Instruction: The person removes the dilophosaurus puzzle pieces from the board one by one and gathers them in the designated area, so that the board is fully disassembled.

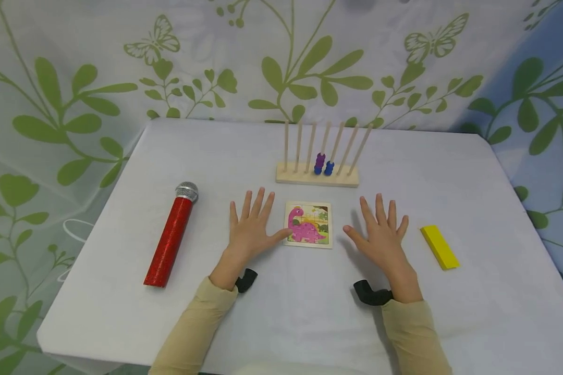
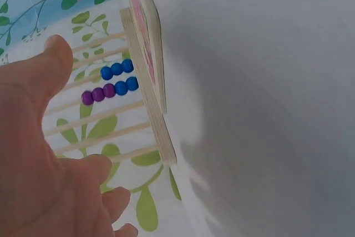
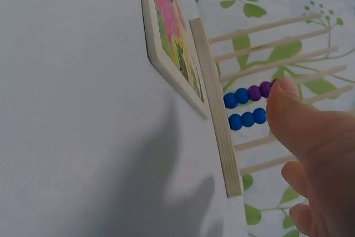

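My left hand (image 1: 250,230) is spread with palm down just left of a small square jigsaw puzzle (image 1: 308,225) showing a pink dinosaur. Its thumb overlaps the puzzle's left edge in the head view. On the puzzle's other side my right hand (image 1: 380,241) has its fingers fanned out and holds nothing. Behind the puzzle stands a wooden bead rack (image 1: 317,177) with several upright rods. Purple and blue beads (image 2: 109,89) are stacked on one rod, and blue beads (image 3: 248,119) on the rod beside it. Both hands cast shadows on the white cloth.
A red glittery microphone (image 1: 170,239) with a silver head lies to the left. Right of my right hand is a yellow block (image 1: 440,247). The white-covered table (image 1: 98,312) meets a leaf-patterned curtain (image 1: 206,47) at its back edge.
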{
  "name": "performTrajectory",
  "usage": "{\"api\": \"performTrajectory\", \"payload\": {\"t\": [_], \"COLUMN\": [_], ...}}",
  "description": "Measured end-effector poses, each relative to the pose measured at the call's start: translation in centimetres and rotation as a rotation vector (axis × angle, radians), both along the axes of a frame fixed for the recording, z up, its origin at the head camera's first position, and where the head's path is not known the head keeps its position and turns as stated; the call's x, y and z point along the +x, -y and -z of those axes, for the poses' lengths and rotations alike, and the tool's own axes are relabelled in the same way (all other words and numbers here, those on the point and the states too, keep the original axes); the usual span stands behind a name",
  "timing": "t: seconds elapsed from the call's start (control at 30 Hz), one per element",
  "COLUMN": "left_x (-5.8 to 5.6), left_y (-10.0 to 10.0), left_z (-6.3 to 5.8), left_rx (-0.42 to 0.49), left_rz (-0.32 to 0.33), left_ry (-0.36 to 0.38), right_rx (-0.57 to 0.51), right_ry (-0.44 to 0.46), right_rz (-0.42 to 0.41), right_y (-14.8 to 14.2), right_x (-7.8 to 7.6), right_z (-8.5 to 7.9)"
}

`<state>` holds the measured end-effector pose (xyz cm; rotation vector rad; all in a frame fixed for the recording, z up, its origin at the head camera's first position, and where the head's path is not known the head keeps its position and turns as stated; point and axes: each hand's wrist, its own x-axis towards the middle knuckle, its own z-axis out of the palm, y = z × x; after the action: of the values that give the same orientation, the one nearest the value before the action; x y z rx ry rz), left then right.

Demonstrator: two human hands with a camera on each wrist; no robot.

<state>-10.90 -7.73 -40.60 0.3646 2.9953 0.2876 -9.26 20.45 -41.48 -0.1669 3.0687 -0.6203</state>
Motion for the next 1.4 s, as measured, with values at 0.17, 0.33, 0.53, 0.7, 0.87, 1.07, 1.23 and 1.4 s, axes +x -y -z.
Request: {"api": "performTrajectory", "payload": {"t": [0.17,0.33,0.53,0.7,0.87,1.07,1.23,1.4], "left_x": [-1.1,-1.9,-1.9,-1.8,-2.1,-2.4,-2.4,-2.6], "left_y": [-1.3,-1.8,-1.8,-1.8,-1.8,-2.0,-2.0,-2.0], "left_z": [-0.1,0.3,0.8,1.0,1.0,1.0,1.0,1.0], "left_rx": [0.045,0.056,0.042,0.040,0.047,0.051,0.050,0.040], "left_rz": [0.042,0.083,0.087,0.080,0.068,0.062,0.055,0.045], "left_ry": [0.089,0.206,0.258,0.248,0.231,0.224,0.233,0.250], "right_rx": [-0.007,-0.042,-0.092,-0.108,-0.173,-0.282,-0.352,-0.364], "right_ry": [-0.012,0.011,0.047,0.062,0.097,0.119,0.108,0.114], "right_rz": [-0.150,-0.304,-0.320,-0.294,-0.266,-0.252,-0.320,-0.350], "right_y": [2.6,6.3,8.5,8.8,8.8,8.7,8.7,8.7], "right_x": [-2.0,-3.7,-4.4,-4.7,-5.3,-5.7,-5.9,-5.9], "right_z": [-0.8,-0.7,-0.3,0.2,0.7,0.9,1.1,1.4]}}
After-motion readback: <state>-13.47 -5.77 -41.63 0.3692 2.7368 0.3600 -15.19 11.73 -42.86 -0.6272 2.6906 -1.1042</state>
